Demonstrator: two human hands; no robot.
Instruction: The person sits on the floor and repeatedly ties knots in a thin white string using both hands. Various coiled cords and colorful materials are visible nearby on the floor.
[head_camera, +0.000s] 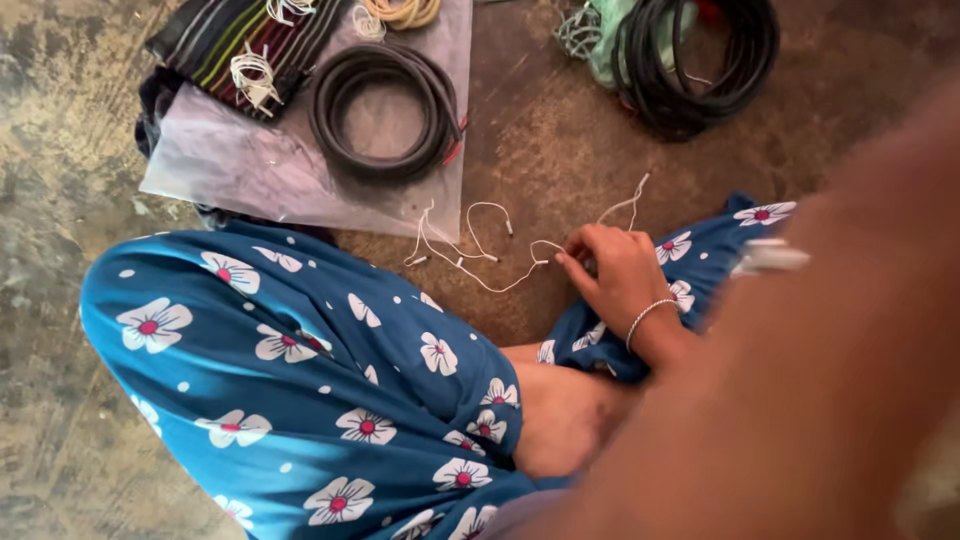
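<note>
My right hand (615, 272), with a thin bracelet at the wrist, is closed on a bunch of thin white wires (480, 250). They trail left from my fingers across the brown floor, and their small plug ends lie loose. One strand (625, 205) runs up and to the right. My forearm fills the right side, blurred and close to the camera. A small white piece (770, 257) shows at its edge, too blurred to identify. My knee in blue flowered cloth (300, 370) lies left of the hand. My left hand is out of sight.
A black cable coil (385, 110) lies on a clear plastic sheet (230, 165) at the top. A striped cloth (225, 40) there holds small white wire bundles (255, 80). A beige coil (400, 12) is at the top edge. A larger black coil (700, 60) and greenish cloth (605, 40) lie top right.
</note>
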